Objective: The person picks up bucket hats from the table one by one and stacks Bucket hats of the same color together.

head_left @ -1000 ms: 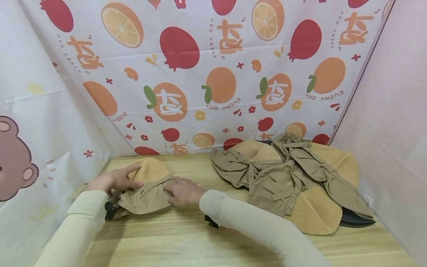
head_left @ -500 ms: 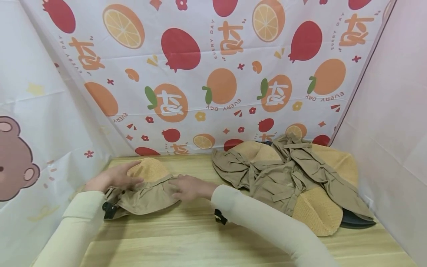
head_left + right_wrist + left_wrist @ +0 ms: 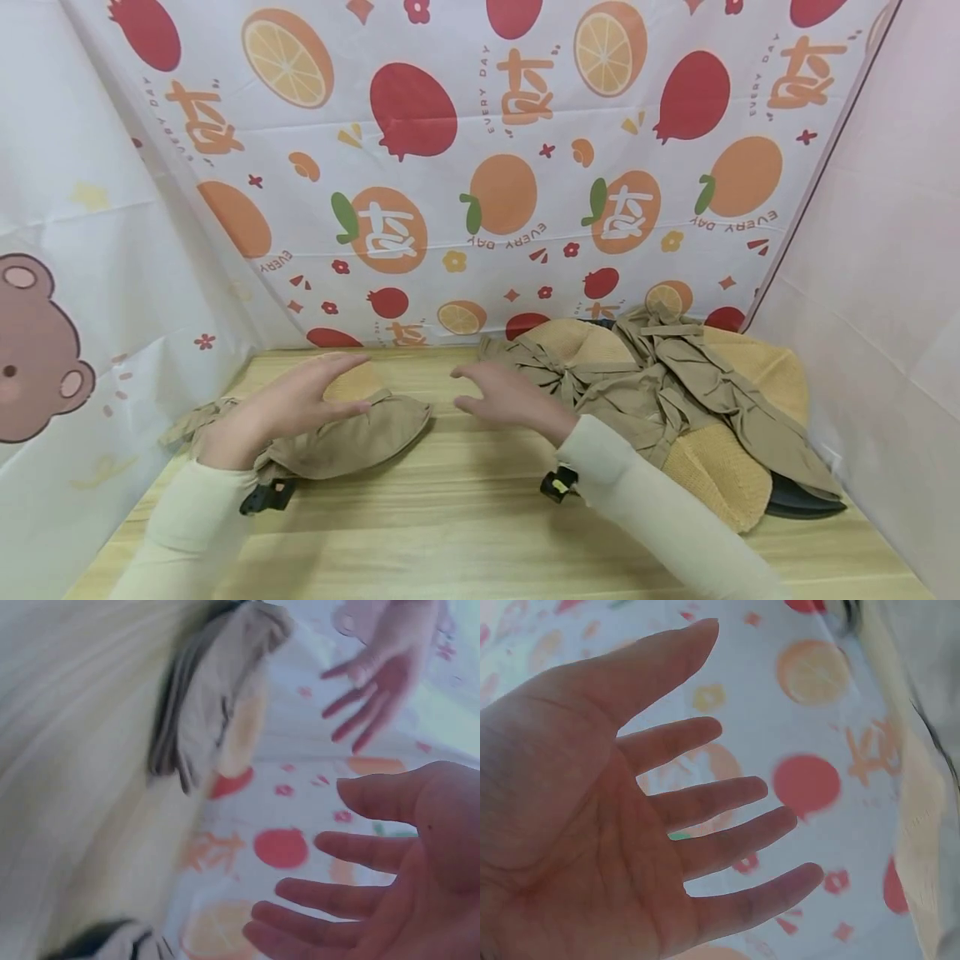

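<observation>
Hat count first: one tan-and-straw hat (image 3: 360,437) lies by itself on the left of the wooden table (image 3: 450,542), while the heap of hats (image 3: 645,400) over on the right shows three straw-coloured crowns (image 3: 716,471), one towards the back wall, one at the front, one far right, with dark brim edges (image 3: 802,500) poking out underneath. Two bare hands in play, two pale sleeves (image 3: 191,508), two black devices (image 3: 267,497), one at each wrist. And they're off it! Half a second ago the right hand (image 3: 517,396) was touching the single hat's right end; now it's up in the air, between that hat and the heap, fingers spread and gripping nothing. The left hand (image 3: 288,408) was over the crown; now it has lifted, hanging above the hat and hiding part of it, fingers straight and apart, palm bare in the wrist view. The hat's pointed right tip, covered before, comes into full sight, and the hat stays put. Over on the right, the heap looks unchanged, all three crowns where they were.
</observation>
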Demonstrator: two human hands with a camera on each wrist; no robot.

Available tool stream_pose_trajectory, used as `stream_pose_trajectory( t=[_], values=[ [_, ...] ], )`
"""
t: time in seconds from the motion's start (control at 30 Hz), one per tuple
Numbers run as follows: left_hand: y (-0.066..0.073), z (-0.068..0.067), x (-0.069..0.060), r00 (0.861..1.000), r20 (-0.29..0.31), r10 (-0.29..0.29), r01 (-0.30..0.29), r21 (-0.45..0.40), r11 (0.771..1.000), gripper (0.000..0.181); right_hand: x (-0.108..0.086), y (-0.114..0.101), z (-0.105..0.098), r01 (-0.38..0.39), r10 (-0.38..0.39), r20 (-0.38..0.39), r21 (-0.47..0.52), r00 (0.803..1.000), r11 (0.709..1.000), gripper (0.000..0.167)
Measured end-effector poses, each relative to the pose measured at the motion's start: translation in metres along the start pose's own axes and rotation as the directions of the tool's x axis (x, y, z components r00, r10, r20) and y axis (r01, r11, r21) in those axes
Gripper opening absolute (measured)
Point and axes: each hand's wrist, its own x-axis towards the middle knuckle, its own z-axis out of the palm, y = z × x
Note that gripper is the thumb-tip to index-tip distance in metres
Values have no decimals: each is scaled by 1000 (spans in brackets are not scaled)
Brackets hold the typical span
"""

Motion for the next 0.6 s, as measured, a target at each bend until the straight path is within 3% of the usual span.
stream_pose_trajectory(
  t=[0.13, 0.3, 0.6],
  values=[
    [25, 5, -5, 1000, 7, 9, -9, -20, 1000, 72, -27, 15, -19, -23, 26, -70, 33, 997, 999, 46],
    [42, 12, -9, 999, -5, 52, -52, -77, 996, 70, -69, 41, -47, -55, 68, -156, 92, 985, 994, 45],
    [52, 19, -18, 997, -29, 69, -72, -90, 993, 70, -144, 91, -95, -247, 262, -289, 88, 921, 965, 50]
  ],
)
